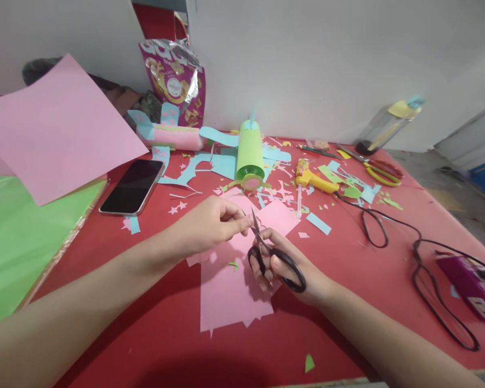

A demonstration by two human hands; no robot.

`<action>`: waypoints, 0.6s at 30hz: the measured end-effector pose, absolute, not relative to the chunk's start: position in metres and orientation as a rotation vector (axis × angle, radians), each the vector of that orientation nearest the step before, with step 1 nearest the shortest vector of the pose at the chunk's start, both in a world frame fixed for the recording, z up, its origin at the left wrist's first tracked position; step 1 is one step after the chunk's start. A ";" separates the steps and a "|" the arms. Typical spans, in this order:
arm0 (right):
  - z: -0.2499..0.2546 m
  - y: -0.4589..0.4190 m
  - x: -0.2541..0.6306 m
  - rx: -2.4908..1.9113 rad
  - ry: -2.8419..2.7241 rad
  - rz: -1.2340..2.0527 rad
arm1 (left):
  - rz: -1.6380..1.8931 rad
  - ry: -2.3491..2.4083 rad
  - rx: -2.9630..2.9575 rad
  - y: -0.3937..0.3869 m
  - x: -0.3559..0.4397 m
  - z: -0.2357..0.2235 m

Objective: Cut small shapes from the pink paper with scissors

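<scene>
Above the cut sheet of pink paper (pixel 234 293) on the red worktop (pixel 165 328), the left hand (pixel 222 223) pinches a small pink paper piece (pixel 248 221) between thumb and fingertips. The right hand (pixel 281 264) grips black-handled metal scissors (pixel 262 242), their blades parted beside that piece. Beyond the hands stands a light green paper cylinder (pixel 249 148), with a yellow glue gun (pixel 315 179) to its right.
</scene>
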State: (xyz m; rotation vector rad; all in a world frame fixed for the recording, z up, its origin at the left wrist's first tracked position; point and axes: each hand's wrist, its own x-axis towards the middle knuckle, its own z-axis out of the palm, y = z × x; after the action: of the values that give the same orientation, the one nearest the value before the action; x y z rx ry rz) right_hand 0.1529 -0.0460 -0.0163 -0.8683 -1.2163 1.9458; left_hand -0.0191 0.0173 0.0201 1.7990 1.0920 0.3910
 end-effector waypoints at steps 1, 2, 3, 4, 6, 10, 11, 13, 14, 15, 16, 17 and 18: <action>-0.017 -0.046 0.153 -0.876 -1.219 1.944 | 0.398 1.091 1.790 0.017 -0.019 0.020; -0.017 -0.046 0.153 -0.882 -1.221 1.941 | 0.405 1.090 1.780 0.017 -0.019 0.020; -0.017 -0.046 0.153 -0.887 -1.223 1.939 | 0.412 1.088 1.768 0.017 -0.018 0.020; -0.017 -0.046 0.153 -0.890 -1.227 1.939 | 0.419 1.088 1.755 0.016 -0.018 0.020; -0.017 -0.045 0.153 -0.897 -1.237 1.938 | 0.426 1.089 1.722 0.016 -0.017 0.021; -0.016 -0.045 0.153 -0.880 -1.224 1.927 | 0.433 1.091 1.659 0.016 -0.016 0.022; -0.016 -0.045 0.153 -0.872 -1.218 1.926 | 0.433 1.091 1.651 0.016 -0.016 0.022; -0.016 -0.046 0.152 -0.855 -1.214 1.935 | 0.429 1.089 1.641 0.015 -0.016 0.022; -0.016 -0.045 0.153 -0.847 -1.213 1.944 | 0.424 1.085 1.641 0.015 -0.016 0.022; -0.017 -0.045 0.153 -0.841 -1.211 1.951 | 0.421 1.080 1.645 0.015 -0.016 0.022; -0.017 -0.045 0.153 -0.835 -1.205 1.959 | 0.418 1.076 1.654 0.015 -0.015 0.022; -0.018 -0.045 0.153 -0.831 -1.201 1.965 | 0.414 1.074 1.666 0.015 -0.015 0.022; -0.019 -0.045 0.153 -0.829 -1.198 1.970 | 0.407 1.074 1.678 0.014 -0.015 0.021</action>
State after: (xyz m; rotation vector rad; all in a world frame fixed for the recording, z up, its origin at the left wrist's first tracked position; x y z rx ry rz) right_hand 0.1532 -0.0453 -0.0186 -0.8286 -1.1980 1.9698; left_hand -0.0150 0.0145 0.0213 1.6781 1.0744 0.4074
